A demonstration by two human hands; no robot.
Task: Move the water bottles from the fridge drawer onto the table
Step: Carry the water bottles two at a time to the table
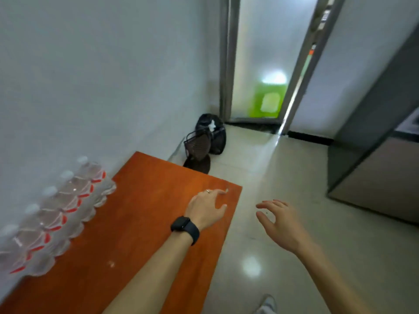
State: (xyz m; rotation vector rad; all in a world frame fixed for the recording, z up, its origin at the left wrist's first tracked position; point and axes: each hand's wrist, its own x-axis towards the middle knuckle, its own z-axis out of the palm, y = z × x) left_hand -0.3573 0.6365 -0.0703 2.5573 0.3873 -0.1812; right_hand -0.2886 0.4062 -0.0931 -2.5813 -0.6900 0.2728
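Looking down via the head cam: water bottles (56, 214) are standing in a row along the left edge of the table (136, 234), tight vs. the white wall (90, 75). White caps are pointing up and red labels are showing. The pic is blurring there, so the exact count is unclear. The row is running from the near left corner toward the far left corner and stopping short of it. The orange top from the row across to the right edge is lying open.

The left hand (207, 208) is hovering at the right edge near the far right corner, palm down, fingers apart and loosely bent, gripping nothing. Can't tell if the fingertips are touching the top. It's wearing a ring (207, 191), w/ a black watch (184, 230) on the wrist. The right hand (281, 225) is hanging past the right edge, over the floor (283, 173), fingers apart and slightly curled, also holding nothing. The hands are sitting near each other but apart.

Floor btw. the table's right edge and the grey fridge (374, 159) is lying open as a lane running to the frosted door (260, 64). Beyond the table's far edge, a black bag (215, 132) and a tilted mesh basket (196, 148) are sitting by the wall.
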